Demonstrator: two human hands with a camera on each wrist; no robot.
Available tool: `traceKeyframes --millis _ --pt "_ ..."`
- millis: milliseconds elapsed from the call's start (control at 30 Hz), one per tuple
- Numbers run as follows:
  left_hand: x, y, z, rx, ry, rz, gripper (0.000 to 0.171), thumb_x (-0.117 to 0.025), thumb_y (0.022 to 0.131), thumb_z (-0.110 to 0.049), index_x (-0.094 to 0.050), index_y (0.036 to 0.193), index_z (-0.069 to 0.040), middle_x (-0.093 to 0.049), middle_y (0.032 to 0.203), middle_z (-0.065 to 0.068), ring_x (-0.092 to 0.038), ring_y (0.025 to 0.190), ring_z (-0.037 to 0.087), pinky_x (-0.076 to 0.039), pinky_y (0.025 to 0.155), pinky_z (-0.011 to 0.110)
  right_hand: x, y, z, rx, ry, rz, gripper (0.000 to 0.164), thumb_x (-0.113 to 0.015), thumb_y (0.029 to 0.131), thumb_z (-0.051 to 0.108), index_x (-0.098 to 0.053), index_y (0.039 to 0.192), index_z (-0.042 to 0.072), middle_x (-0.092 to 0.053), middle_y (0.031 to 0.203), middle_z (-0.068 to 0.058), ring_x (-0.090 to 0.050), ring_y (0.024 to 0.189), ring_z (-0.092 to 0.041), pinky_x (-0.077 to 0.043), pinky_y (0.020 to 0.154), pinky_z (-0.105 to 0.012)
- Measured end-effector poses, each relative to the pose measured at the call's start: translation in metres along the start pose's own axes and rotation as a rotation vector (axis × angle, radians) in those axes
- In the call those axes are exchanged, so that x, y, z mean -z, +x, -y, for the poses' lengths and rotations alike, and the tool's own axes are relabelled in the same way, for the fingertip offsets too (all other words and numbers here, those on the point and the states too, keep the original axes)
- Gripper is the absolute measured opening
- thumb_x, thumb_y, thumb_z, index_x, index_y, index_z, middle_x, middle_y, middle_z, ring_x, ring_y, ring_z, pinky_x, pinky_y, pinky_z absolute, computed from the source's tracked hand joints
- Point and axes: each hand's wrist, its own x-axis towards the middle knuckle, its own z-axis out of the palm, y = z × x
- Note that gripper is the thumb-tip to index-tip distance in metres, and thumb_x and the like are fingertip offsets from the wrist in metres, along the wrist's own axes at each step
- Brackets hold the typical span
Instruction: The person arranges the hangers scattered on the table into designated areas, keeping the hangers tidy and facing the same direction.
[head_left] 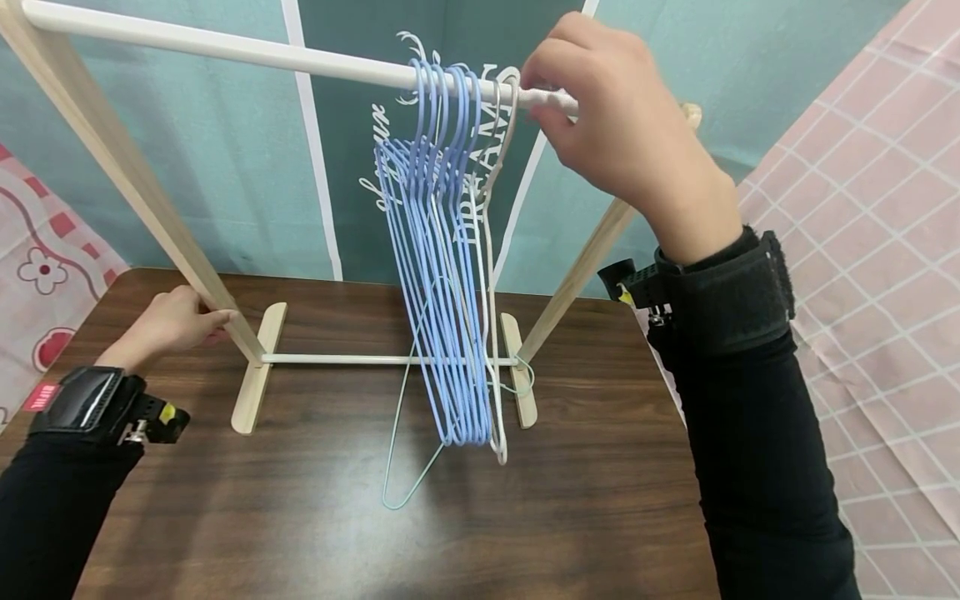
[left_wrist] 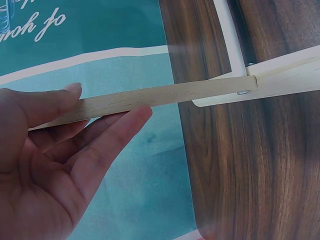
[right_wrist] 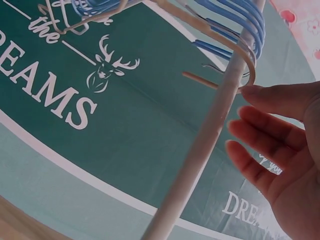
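A bunch of several blue hangers (head_left: pixel 438 283) hangs close together from the white rail (head_left: pixel 225 50) of a wooden clothes rack. On their right hangs a white hanger (head_left: pixel 489 275). A pale green hanger (head_left: pixel 392 458) dangles askew, lower than the rest. My right hand (head_left: pixel 622 117) is at the rail, just right of the hooks. In the right wrist view its thumb is at the white hanger's hook (right_wrist: pixel 248 62), while the fingers stay loosely bent beside the rail without closing round it. My left hand (head_left: pixel 171 327) pinches the left wooden post (left_wrist: pixel 165 94) between thumb and fingers, near its foot.
The rack stands on a dark wooden table (head_left: pixel 300 500). Its feet (head_left: pixel 255 392) are joined by a thin white lower bar (head_left: pixel 337 359). The right post (head_left: pixel 585 271) slants up behind my right hand. A green curtain (head_left: pixel 202 183) hangs behind.
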Motion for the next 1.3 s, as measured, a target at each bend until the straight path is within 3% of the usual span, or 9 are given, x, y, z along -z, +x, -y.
traceKeyframes --millis 133,367,600,767,1000,1300 --pt "0.0 0.0 -0.001 0.005 -0.008 0.001 0.041 -0.048 0.095 -0.021 -0.057 0.097 0.019 -0.062 0.064 0.004 -0.057 0.057 0.015 -0.044 0.048 0.03 -0.003 -0.005 -0.001 -0.031 -0.008 -0.009 0.019 -0.048 0.092 0.011 -0.062 0.097 -0.001 -0.058 0.091 -0.013 -0.052 0.082 -0.023 -0.048 0.073 -0.035" --pt "0.0 -0.001 0.0 0.015 -0.009 -0.002 0.043 -0.048 0.095 -0.023 -0.058 0.098 0.019 -0.063 0.064 0.005 -0.058 0.057 0.016 -0.043 0.048 0.03 0.007 -0.012 0.024 -0.125 0.023 0.124 0.018 -0.046 0.09 0.005 -0.062 0.086 -0.002 -0.054 0.07 -0.01 -0.046 0.062 -0.022 -0.033 0.056 -0.028" --pt "-0.001 0.0 -0.001 0.011 -0.009 -0.012 0.041 -0.048 0.095 -0.021 -0.058 0.097 0.018 -0.062 0.064 0.005 -0.057 0.057 0.016 -0.043 0.048 0.03 0.003 -0.018 0.033 -0.201 0.146 0.279 0.016 -0.052 0.09 0.003 -0.066 0.09 -0.004 -0.062 0.077 -0.014 -0.054 0.064 -0.024 -0.044 0.061 -0.034" --pt "-0.001 -0.001 -0.002 0.008 -0.003 -0.01 0.041 -0.048 0.095 -0.021 -0.058 0.097 0.019 -0.063 0.064 0.005 -0.058 0.057 0.015 -0.043 0.048 0.03 -0.011 -0.022 0.032 -0.263 0.236 0.36 0.017 -0.052 0.091 0.005 -0.067 0.093 -0.003 -0.065 0.079 -0.014 -0.055 0.064 -0.023 -0.045 0.06 -0.033" --pt "0.0 -0.002 -0.002 0.013 0.006 -0.011 0.042 -0.048 0.095 -0.022 -0.058 0.096 0.019 -0.062 0.064 0.004 -0.057 0.057 0.016 -0.043 0.048 0.03 -0.026 -0.024 0.026 -0.247 0.333 0.388 0.016 -0.057 0.091 0.01 -0.068 0.095 -0.002 -0.065 0.077 -0.011 -0.052 0.06 -0.018 -0.043 0.057 -0.027" --pt "-0.001 -0.003 -0.003 0.013 0.006 -0.014 0.041 -0.048 0.095 -0.021 -0.058 0.096 0.019 -0.062 0.063 0.004 -0.057 0.056 0.016 -0.042 0.047 0.029 -0.034 -0.022 0.029 -0.206 0.37 0.376 0.016 -0.054 0.091 0.01 -0.066 0.089 -0.001 -0.057 0.067 -0.008 -0.041 0.054 -0.017 -0.033 0.052 -0.025"
